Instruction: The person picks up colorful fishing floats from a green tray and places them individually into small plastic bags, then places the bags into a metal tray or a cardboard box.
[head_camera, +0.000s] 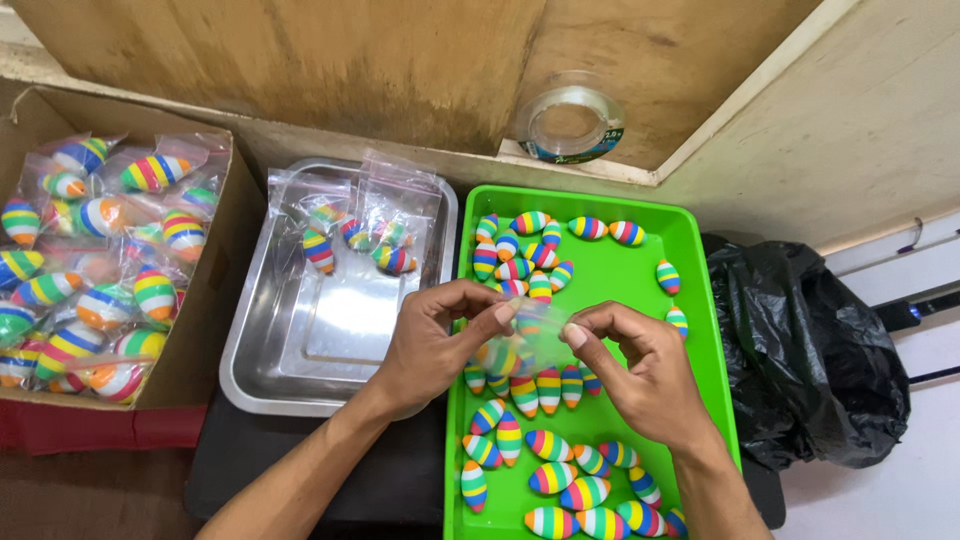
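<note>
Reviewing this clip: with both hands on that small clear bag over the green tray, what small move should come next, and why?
Probably pinch the clear bag shut: the left hand and right hand hold its top edge, striped floats seemingly already inside, and filled bags lie in the steel tray.

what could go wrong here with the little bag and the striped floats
1. Both hands, left and right, pinch a small clear bag only at its top edge; it might slip and spill its striped float over the green tray.
2. The metal tray already holds filled bags bunched at its far end, so a dropped bag could get mixed in unsealed.
</note>
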